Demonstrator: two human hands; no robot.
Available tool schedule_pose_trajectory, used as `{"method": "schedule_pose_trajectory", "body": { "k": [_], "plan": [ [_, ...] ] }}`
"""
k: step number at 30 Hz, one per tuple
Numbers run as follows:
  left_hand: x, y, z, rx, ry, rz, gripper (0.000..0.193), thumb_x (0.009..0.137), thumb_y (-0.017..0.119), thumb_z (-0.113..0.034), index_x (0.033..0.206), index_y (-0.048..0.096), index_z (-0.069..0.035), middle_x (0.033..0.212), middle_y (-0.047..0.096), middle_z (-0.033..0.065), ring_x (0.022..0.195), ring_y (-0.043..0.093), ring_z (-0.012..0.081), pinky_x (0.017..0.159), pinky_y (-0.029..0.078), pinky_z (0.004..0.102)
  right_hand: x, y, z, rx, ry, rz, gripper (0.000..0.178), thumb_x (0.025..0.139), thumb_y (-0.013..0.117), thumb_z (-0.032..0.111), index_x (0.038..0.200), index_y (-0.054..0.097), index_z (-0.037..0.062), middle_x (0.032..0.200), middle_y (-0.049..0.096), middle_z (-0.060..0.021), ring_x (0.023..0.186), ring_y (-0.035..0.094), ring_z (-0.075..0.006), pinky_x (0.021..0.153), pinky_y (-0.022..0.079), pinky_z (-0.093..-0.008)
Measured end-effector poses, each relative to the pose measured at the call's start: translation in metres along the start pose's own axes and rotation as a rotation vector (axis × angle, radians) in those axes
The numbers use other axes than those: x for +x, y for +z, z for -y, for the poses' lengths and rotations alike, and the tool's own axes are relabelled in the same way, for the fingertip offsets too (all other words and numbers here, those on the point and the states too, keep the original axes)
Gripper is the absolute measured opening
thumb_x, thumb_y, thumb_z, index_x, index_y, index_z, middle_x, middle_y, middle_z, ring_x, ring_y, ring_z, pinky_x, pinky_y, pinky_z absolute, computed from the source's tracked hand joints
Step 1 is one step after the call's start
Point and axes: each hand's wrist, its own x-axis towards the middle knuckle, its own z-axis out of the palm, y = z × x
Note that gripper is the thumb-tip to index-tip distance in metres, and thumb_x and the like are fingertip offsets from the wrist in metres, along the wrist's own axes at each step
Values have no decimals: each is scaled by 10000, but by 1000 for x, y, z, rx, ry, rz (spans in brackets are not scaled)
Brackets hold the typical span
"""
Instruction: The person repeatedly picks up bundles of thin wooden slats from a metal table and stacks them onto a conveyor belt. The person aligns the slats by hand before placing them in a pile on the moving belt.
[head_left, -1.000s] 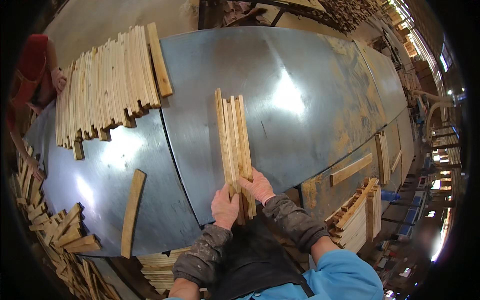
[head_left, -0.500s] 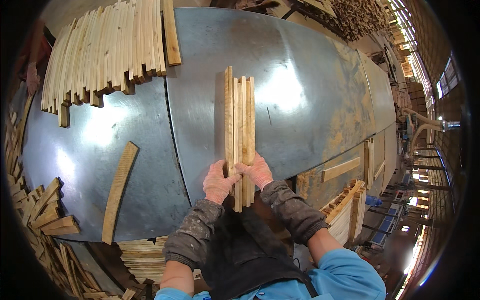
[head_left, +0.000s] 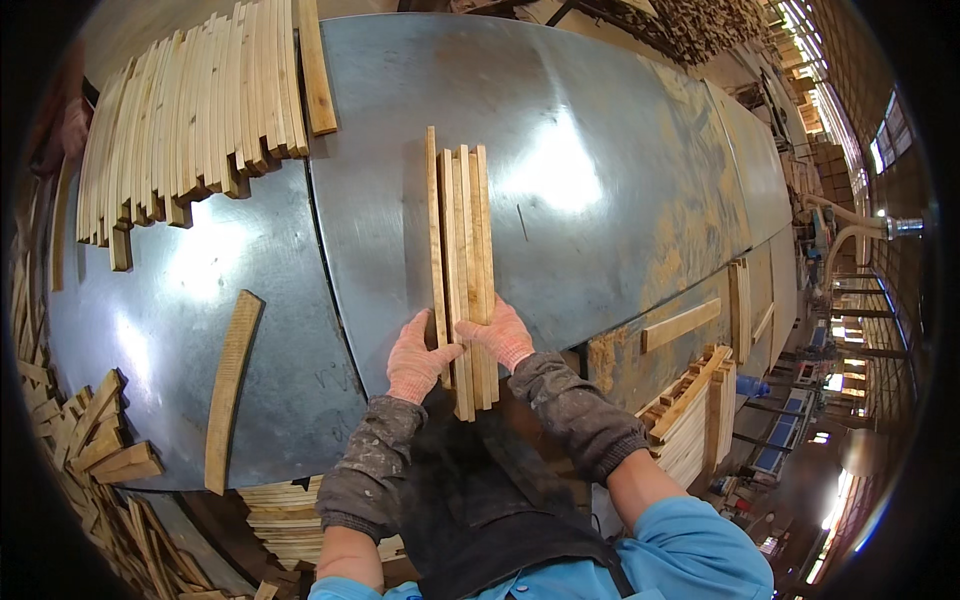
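Observation:
A small bundle of pale wooden strips (head_left: 467, 230) lies lengthwise before me, its near ends reaching past the metal table's edge. My left hand (head_left: 414, 362), in a pinkish work glove, is closed around the left side, where one separate wooden strip (head_left: 434, 210) stands slightly apart and extends farther forward. On the right side, my gloved right hand (head_left: 500, 337) grips the bundle, its thumb across the top. Both thumbs nearly meet over the strips. The fingers underneath are partly hidden.
A long row of wooden strips (head_left: 190, 115) stands at the far left, near another person's gloved hand (head_left: 74, 128). One curved wooden piece (head_left: 232, 390) lies on the metal table (head_left: 400, 80). Offcuts (head_left: 95, 430) pile up at left; stacked strips (head_left: 690, 420) stand at right.
The strips in the right part of the bundle sit closer together. Both hands and the bundle appear slightly farther left as the view shifts. At far left, the other person's strip has changed angle.

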Motion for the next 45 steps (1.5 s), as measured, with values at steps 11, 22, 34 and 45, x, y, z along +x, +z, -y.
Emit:
{"method": "schedule_pose_trajectory", "body": {
  "k": [11, 22, 34, 45],
  "plan": [
    [-17, 1, -33, 237, -48, -44, 945, 772, 885, -379, 1609, 516, -144, 1455, 641, 178, 1317, 645, 370, 1126, 521, 458, -2, -3, -2, 44, -17, -7, 720, 815, 935, 260, 1409, 623, 0, 1229, 793, -192, 1159, 757, -316, 1031, 569, -419],
    [-75, -25, -53, -235, 37, -185, 632, 891, 722, -133, 1496, 602, 2, 1285, 741, 157, 1149, 724, 245, 1025, 559, 371, -64, 21, 66, -132, -49, -35, 869, 963, 770, 443, 1631, 410, 19, 1257, 724, -251, 1188, 693, -431, 1043, 538, -457],
    [-196, -10, -70, -9, 53, -225, 767, 958, 790, -216, 1624, 471, -6, 1504, 589, 223, 1348, 622, 345, 1127, 517, 424, -106, 77, 9, 1156, 177, 283, 364, 1133, 634, 386, 1352, 649, 95, 1187, 689, -12, 1084, 651, -149, 972, 563, -345],
    [-234, -4, -36, 22, -6, -255, 892, 870, 876, -183, 1630, 451, 14, 1494, 593, 244, 1373, 606, 375, 1131, 510, 437, -114, 96, 4, 1376, 412, 389, 392, 1143, 576, 429, 1306, 697, 94, 1165, 709, -32, 1066, 644, -169, 965, 545, -367]
  ]
}}
